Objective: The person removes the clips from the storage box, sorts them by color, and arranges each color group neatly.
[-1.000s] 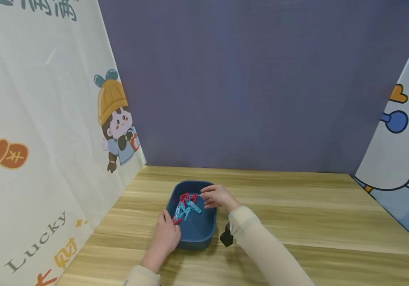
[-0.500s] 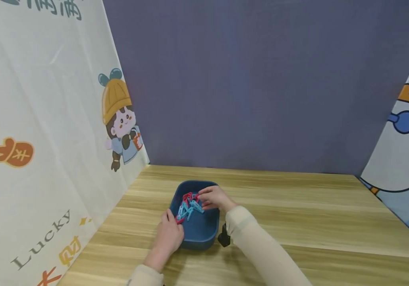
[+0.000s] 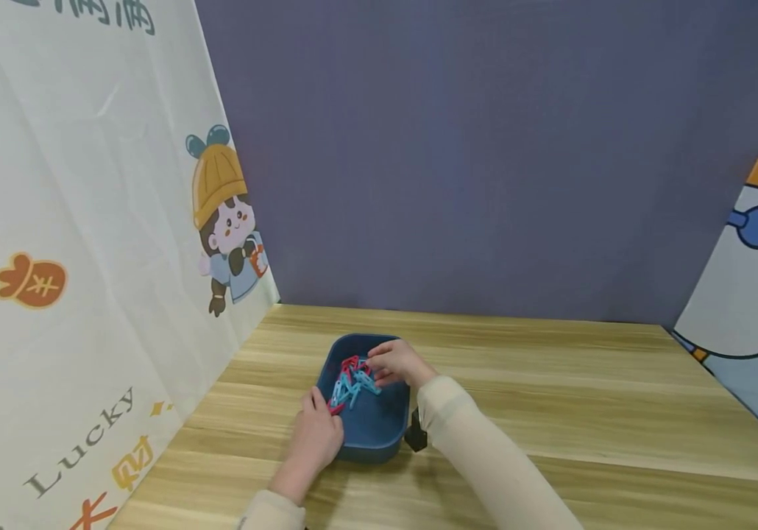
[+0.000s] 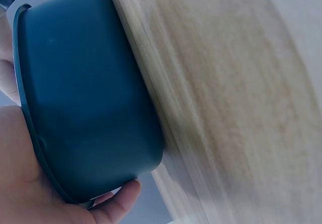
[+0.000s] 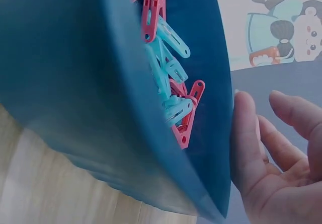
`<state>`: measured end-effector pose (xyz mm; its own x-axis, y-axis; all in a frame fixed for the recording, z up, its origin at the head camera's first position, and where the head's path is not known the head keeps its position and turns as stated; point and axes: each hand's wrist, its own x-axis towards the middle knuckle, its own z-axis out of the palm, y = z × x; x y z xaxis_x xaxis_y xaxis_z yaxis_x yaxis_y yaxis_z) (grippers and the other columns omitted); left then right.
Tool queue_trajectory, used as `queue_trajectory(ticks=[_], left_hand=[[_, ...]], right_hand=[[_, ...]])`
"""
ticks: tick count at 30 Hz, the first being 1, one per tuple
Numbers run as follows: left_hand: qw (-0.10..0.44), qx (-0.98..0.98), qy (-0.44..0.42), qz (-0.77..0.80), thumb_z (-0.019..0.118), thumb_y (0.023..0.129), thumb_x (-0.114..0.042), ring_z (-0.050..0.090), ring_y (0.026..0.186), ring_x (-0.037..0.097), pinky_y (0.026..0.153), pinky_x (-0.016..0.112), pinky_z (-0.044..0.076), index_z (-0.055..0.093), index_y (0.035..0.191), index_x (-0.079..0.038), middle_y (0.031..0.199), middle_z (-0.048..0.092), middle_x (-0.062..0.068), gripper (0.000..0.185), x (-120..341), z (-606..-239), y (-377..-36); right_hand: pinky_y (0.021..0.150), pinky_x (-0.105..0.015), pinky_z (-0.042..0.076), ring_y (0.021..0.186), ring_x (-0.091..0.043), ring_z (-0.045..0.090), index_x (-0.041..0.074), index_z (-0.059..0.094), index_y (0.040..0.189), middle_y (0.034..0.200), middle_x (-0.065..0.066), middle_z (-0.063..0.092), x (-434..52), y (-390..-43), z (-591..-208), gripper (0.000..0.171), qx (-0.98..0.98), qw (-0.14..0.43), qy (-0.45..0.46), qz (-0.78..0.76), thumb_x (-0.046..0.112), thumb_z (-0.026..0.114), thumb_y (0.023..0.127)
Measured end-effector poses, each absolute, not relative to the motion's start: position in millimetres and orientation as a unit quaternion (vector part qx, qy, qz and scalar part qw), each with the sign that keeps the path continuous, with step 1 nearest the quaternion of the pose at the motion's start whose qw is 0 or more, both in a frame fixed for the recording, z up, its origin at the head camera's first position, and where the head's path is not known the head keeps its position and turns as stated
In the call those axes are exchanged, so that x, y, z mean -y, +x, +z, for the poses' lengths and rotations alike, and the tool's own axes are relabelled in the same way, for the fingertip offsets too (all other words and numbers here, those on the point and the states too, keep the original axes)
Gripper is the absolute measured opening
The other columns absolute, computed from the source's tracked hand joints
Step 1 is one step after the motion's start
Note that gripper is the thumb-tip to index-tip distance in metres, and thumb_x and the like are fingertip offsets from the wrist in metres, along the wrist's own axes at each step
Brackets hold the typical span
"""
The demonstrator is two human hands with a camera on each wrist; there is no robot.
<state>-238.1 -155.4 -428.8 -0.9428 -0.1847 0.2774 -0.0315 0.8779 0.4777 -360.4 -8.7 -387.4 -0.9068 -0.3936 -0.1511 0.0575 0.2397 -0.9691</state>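
Note:
A dark blue plastic bin (image 3: 379, 434) stands on the table, holding a small heap of clothespins. Light blue clothespins (image 3: 356, 381) lie mixed with red clothespins (image 5: 155, 10). My left hand (image 3: 316, 434) grips the bin's left rim; in the left wrist view its fingers (image 4: 118, 204) reach round the outer wall. Over the bin's right side hovers my right hand (image 3: 400, 362), its fingertips close above the heap in the head view. Seen from the right wrist, that hand's fingers are spread, with nothing between them.
Wood-grain table (image 3: 551, 397) stretches to the right of the bin. A dark purple-grey backdrop (image 3: 452, 162) rises behind it, and a white printed sheet (image 3: 101, 221) borders the left. A black wrist camera (image 3: 416, 433) sits under the right forearm, beside the bin.
My right hand has shifted a little left relative to the bin, closer over the clothespins. My left hand stays at the rim. The head view has turned slightly left.

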Motion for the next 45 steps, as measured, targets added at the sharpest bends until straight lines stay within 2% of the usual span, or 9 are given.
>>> queue_trajectory(ticks=[5, 11, 14, 19, 22, 27, 34, 39, 45], left_hand=[[0.170, 0.956, 0.050, -0.235, 0.051, 0.084, -0.011, 0.050, 0.091, 0.048, 0.079, 0.052, 0.043, 0.029, 0.129, 0.024, 0.124, 0.035, 0.035, 0.061, 156.4, -429.5, -238.1], [0.180, 0.954, 0.045, -0.237, 0.052, 0.083, -0.010, 0.050, 0.089, 0.048, 0.079, 0.053, 0.043, 0.030, 0.128, 0.024, 0.122, 0.036, 0.035, 0.060, 156.3, -429.9, -238.5], [0.183, 0.954, 0.045, -0.234, 0.053, 0.083, -0.010, 0.051, 0.087, 0.047, 0.078, 0.052, 0.043, 0.031, 0.127, 0.024, 0.121, 0.037, 0.035, 0.060, 155.9, -429.8, -238.2], [0.187, 0.953, 0.045, -0.234, 0.054, 0.082, -0.010, 0.051, 0.085, 0.046, 0.076, 0.052, 0.044, 0.032, 0.127, 0.023, 0.120, 0.037, 0.034, 0.060, 154.2, -429.6, -237.5], [0.187, 0.953, 0.046, -0.235, 0.054, 0.082, -0.010, 0.051, 0.085, 0.046, 0.076, 0.052, 0.044, 0.032, 0.127, 0.023, 0.120, 0.037, 0.034, 0.060, 152.7, -429.0, -237.0], [0.188, 0.953, 0.043, -0.233, 0.054, 0.082, -0.010, 0.050, 0.087, 0.046, 0.076, 0.052, 0.044, 0.032, 0.127, 0.023, 0.120, 0.037, 0.035, 0.060, 150.9, -428.2, -235.5], [0.198, 0.951, 0.041, -0.235, 0.054, 0.080, -0.009, 0.051, 0.086, 0.046, 0.075, 0.052, 0.044, 0.033, 0.126, 0.023, 0.120, 0.037, 0.034, 0.060, 151.1, -429.4, -235.4], [0.196, 0.949, 0.044, -0.242, 0.054, 0.081, -0.009, 0.050, 0.087, 0.046, 0.076, 0.052, 0.044, 0.033, 0.126, 0.023, 0.120, 0.037, 0.034, 0.059, 152.0, -429.7, -235.1], [0.204, 0.948, 0.050, -0.240, 0.054, 0.080, -0.008, 0.050, 0.085, 0.046, 0.075, 0.052, 0.043, 0.034, 0.126, 0.023, 0.119, 0.038, 0.034, 0.059, 153.8, -430.0, -234.9]], right_hand=[[0.064, -0.035, 0.053, 0.090, -0.039, 0.060, -0.006, 0.058, 0.113, 0.108, -0.023, 0.059, 13.0, -361.1, -382.9, 0.030, -0.762, 0.190, -0.108, -0.609, 0.008, 0.061, 0.087], [0.063, -0.034, 0.053, 0.069, -0.023, 0.060, -0.006, 0.059, 0.113, 0.100, -0.022, 0.061, 22.4, -361.0, -376.5, 0.029, -0.758, 0.190, -0.116, -0.613, 0.008, 0.060, 0.088], [0.063, -0.034, 0.053, 0.065, -0.018, 0.058, -0.007, 0.057, 0.115, 0.099, -0.023, 0.060, 27.1, -361.1, -375.2, 0.030, -0.757, 0.192, -0.118, -0.614, 0.008, 0.059, 0.088], [0.065, -0.035, 0.053, 0.075, -0.027, 0.061, -0.010, 0.056, 0.116, 0.104, -0.024, 0.060, 32.3, -362.9, -376.4, 0.034, -0.755, 0.193, -0.114, -0.616, 0.006, 0.060, 0.087], [0.065, -0.036, 0.053, 0.079, -0.030, 0.062, -0.011, 0.056, 0.115, 0.101, -0.023, 0.061, 34.2, -364.7, -378.5, 0.033, -0.760, 0.189, -0.109, -0.612, 0.006, 0.061, 0.087], [0.065, -0.037, 0.053, 0.069, -0.023, 0.061, -0.009, 0.059, 0.110, 0.094, -0.023, 0.062, 37.0, -368.8, -385.2, 0.028, -0.770, 0.183, -0.099, -0.604, 0.006, 0.061, 0.087], [0.067, -0.038, 0.053, 0.076, -0.030, 0.062, -0.007, 0.061, 0.106, 0.100, -0.028, 0.060, 44.8, -367.3, -388.6, 0.023, -0.770, 0.180, -0.090, -0.605, 0.005, 0.060, 0.087], [0.070, -0.040, 0.052, 0.070, -0.026, 0.062, -0.009, 0.061, 0.106, 0.100, -0.028, 0.060, 51.4, -368.4, -392.2, 0.023, -0.763, 0.190, -0.096, -0.611, 0.004, 0.060, 0.087], [0.065, -0.036, 0.053, 0.063, -0.021, 0.060, -0.010, 0.062, 0.106, 0.096, -0.024, 0.063, 57.2, -369.4, -398.0, 0.024, -0.763, 0.202, -0.092, -0.607, 0.003, 0.060, 0.086]])
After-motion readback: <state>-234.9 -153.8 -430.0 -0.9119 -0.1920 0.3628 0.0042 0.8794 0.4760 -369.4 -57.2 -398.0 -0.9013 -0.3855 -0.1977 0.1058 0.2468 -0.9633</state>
